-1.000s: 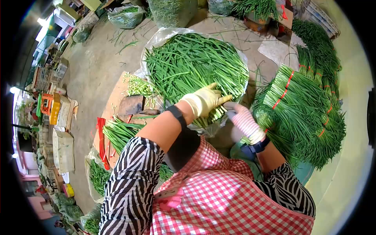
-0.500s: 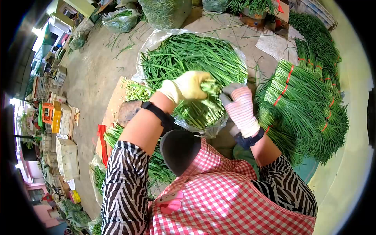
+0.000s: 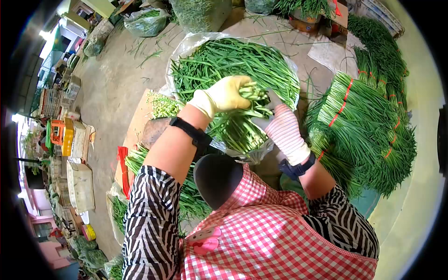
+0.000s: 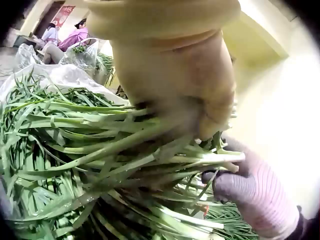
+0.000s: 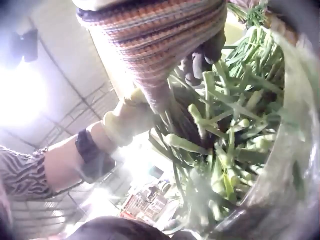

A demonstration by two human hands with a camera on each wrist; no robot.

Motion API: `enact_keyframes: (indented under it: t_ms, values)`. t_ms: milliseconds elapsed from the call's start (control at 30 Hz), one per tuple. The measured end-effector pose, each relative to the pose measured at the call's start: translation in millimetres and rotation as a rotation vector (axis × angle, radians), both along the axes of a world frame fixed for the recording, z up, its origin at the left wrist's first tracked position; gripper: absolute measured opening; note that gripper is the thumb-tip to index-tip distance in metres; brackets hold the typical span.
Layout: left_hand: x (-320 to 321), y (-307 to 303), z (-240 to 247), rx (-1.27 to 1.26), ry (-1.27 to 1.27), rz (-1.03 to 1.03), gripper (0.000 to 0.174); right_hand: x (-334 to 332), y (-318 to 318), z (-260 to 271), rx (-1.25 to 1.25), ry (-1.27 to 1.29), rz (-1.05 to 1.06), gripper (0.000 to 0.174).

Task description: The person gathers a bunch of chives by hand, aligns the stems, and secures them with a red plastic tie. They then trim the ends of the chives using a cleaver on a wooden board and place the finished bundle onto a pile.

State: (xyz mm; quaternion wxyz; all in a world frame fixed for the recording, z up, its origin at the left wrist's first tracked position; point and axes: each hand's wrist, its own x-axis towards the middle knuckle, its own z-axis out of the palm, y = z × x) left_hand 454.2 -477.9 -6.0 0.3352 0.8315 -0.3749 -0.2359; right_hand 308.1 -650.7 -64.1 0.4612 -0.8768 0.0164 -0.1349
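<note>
Long green stalks (image 3: 233,56) fill a clear plastic bag (image 3: 177,51) in front of the person. The left hand (image 3: 225,97), in a pale yellow glove, grips a bunch of stalks (image 3: 254,92) above the bag, its fingers curled round them. Beside it the right hand (image 3: 283,128), in a striped glove with grey fingers, pinches at the pale cut ends. In the left wrist view, grey fingers (image 4: 234,186) touch the stalk ends (image 4: 225,159) below the yellow glove. Pale ends (image 5: 220,125) crowd close under the right hand (image 5: 155,50) in the right wrist view.
Bundles tied with red bands (image 3: 359,116) are piled at the right by the wall. A board with chopped pieces (image 3: 163,106) and red ties (image 3: 123,168) lies at the left. Further bags (image 3: 147,23) stand at the back; crates (image 3: 80,184) line the far left.
The left hand has risen from the bag's near side with a bunch gripped in it. The right hand has moved up and in against the bunch's cut ends.
</note>
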Motion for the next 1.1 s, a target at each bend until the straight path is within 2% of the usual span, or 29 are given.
enact_keyframes:
  t_ms: [33, 67, 100, 167, 200, 233, 267, 333, 433, 500, 533, 567, 633, 667, 700, 767, 800, 833, 900, 933, 967, 1033, 1100]
  values:
    - [-2, -2, 2, -0.001, -0.052, -0.017, 0.041, 1, 5, 7, 0.115, 0.062, -0.014, 0.085]
    - [-3, -3, 5, 0.009, 0.011, 0.006, 0.041, 7, 13, 13, 0.162, 0.033, 0.002, 0.073]
    - [-7, -2, 5, 0.021, 0.081, 0.031, 0.042, 7, 16, 21, 0.248, 0.149, -0.016, 0.062]
    - [-2, 4, 4, -0.101, 0.208, 0.012, 0.053, 19, 17, 3, 0.435, -0.033, 0.007, 0.052]
    - [-1, 10, 3, -0.191, 0.227, -0.064, 0.070, 24, 15, -5, 0.555, 0.029, -0.008, 0.048]
    - [1, 13, 6, -0.158, 0.269, -0.091, 0.083, 25, 9, 10, 0.492, 0.144, -0.001, 0.048]
    - [-2, 15, 6, -0.138, 0.263, -0.106, 0.086, 27, 8, 8, 0.522, 0.159, 0.033, 0.049]
    - [-8, 15, 15, -0.080, 0.303, -0.100, 0.094, 39, 2, -6, 0.544, 0.086, 0.069, 0.049]
    - [-10, 8, 12, -0.033, 0.045, -0.119, 0.106, 53, -1, -8, 0.548, -0.042, 0.117, 0.046]
    - [-14, 3, 12, -0.157, -0.008, -0.072, 0.105, 47, 1, 5, 0.533, -0.012, 0.103, 0.050]
    - [-12, 5, 9, -0.144, -0.058, -0.049, 0.101, 42, -4, 17, 0.498, 0.032, 0.129, 0.057]
    - [-12, 6, 5, -0.158, -0.027, 0.004, 0.087, 39, -6, 13, 0.542, -0.007, 0.165, 0.067]
    - [-10, 4, -1, -0.133, -0.026, -0.040, 0.072, 29, -12, 22, 0.761, 0.080, 0.313, 0.074]
    - [-9, 5, -7, -0.158, -0.278, -0.058, 0.054, 23, -16, 30, 0.702, 0.121, 0.309, 0.074]
    - [-9, 6, -14, -0.129, -0.233, -0.013, 0.044, 17, -20, 40, 0.608, 0.137, 0.274, 0.068]
    - [-13, 5, -12, -0.206, 0.057, 0.099, 0.035, 19, -33, 26, 0.690, 0.035, 0.138, 0.059]
    - [-13, 7, -8, -0.161, 0.081, 0.098, 0.032, 20, -36, 18, 0.695, -0.091, 0.036, 0.052]
    - [-10, 12, -17, -0.230, 0.162, 0.123, 0.029, 25, -40, 7, 0.549, -0.122, -0.031, 0.048]
    - [-10, 20, -14, -0.259, 0.153, 0.118, 0.028, 27, -42, 21, 0.057, 0.231, -0.041, 0.048]
    - [-9, 22, -17, -0.307, 0.203, 0.135, 0.030, 31, -34, -2, 0.139, 0.132, 0.040, 0.052]
    - [-9, 22, -15, -0.302, 0.250, 0.155, 0.033, 31, -23, 0, 0.160, 0.115, 0.104, 0.056]
    - [-13, 21, -7, -0.217, 0.166, 0.148, 0.034, 32, -8, 16, -0.060, 0.128, 0.143, 0.053]
    - [-10, 18, -14, -0.252, 0.183, 0.117, 0.036, 42, 0, -11, 0.015, -0.166, 0.086, 0.043]
